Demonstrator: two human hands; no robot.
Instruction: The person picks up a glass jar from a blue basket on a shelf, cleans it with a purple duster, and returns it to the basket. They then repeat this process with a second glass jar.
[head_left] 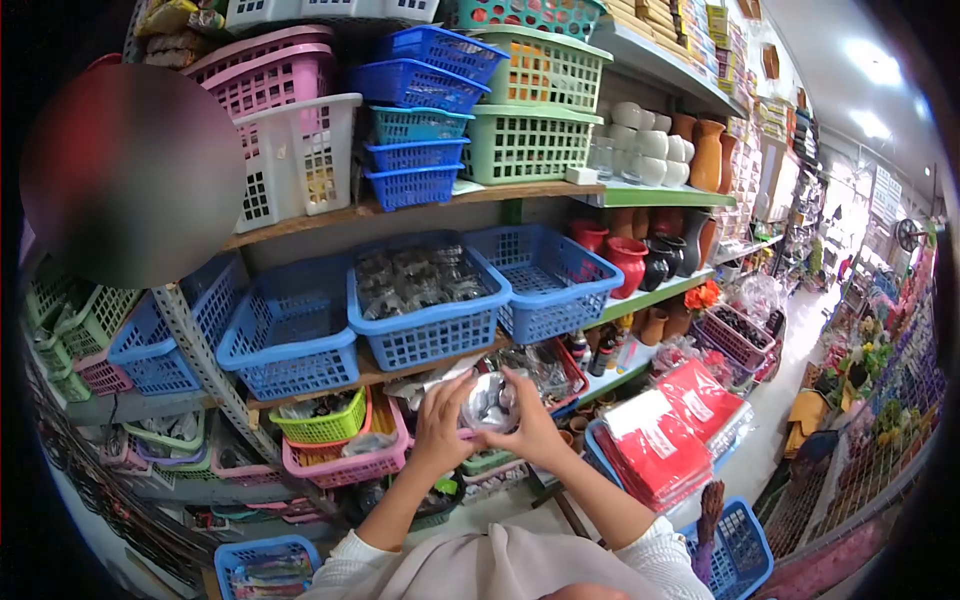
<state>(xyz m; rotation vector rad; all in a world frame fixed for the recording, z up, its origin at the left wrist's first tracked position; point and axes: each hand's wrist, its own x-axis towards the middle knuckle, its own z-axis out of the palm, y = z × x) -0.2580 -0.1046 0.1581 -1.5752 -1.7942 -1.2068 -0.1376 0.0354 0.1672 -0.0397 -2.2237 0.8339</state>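
Observation:
Both my hands meet around a plastic-wrapped packet (489, 402) with grey or silvery contents, just below the shelf edge. My left hand (446, 420) curls along its left side, and my right hand (525, 425) holds its right side. Behind and above the hands, a blue basket (425, 340) on the shelf is filled with similar dark wrapped packets. A pink basket (345, 468) is to the left of my left hand, one level lower. More clear plastic packets lie in a red basket (575, 375) just beyond my right hand.
Blue baskets (290, 350) line the middle shelf, with stacked baskets (530, 145) above. Red packaged items (665, 440) are piled at the right over a blue basket. A metal shelf post (205, 350) stands at the left. A blurred round patch covers the upper left.

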